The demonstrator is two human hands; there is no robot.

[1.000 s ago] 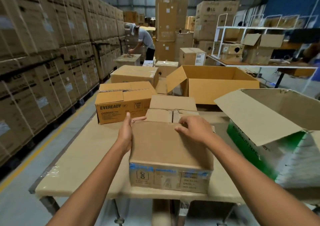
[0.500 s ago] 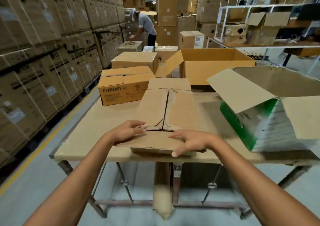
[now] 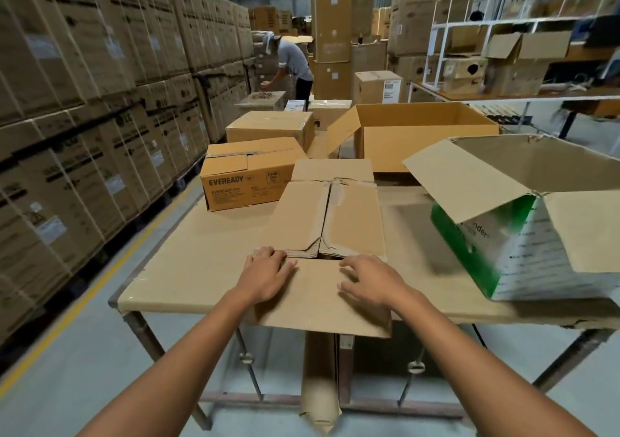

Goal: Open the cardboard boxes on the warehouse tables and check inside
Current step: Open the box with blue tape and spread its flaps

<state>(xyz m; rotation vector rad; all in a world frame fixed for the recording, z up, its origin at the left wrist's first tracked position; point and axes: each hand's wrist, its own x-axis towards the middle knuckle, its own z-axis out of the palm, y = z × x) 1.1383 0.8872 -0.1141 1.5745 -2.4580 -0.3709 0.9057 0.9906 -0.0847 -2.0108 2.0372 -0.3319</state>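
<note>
— At the near edge of the table (image 3: 188, 269), what sits there?

— The cardboard box (image 3: 352, 228), about midway along that edge. Its near flap (image 3: 318, 302) is folded out flat and hangs over the edge. Two inner flaps (image 3: 302, 222) meet along a seam behind it.

— And the hands?

— The left hand (image 3: 268, 274) and right hand (image 3: 367, 280) both press on that flap, fingers spread and nearly straight, gripping nothing.

— Around it?

— A printed box (image 3: 248, 181) beyond on the left, an opened green-and-white box (image 3: 523, 235) to the right, a big open box (image 3: 419, 134) behind.
</note>
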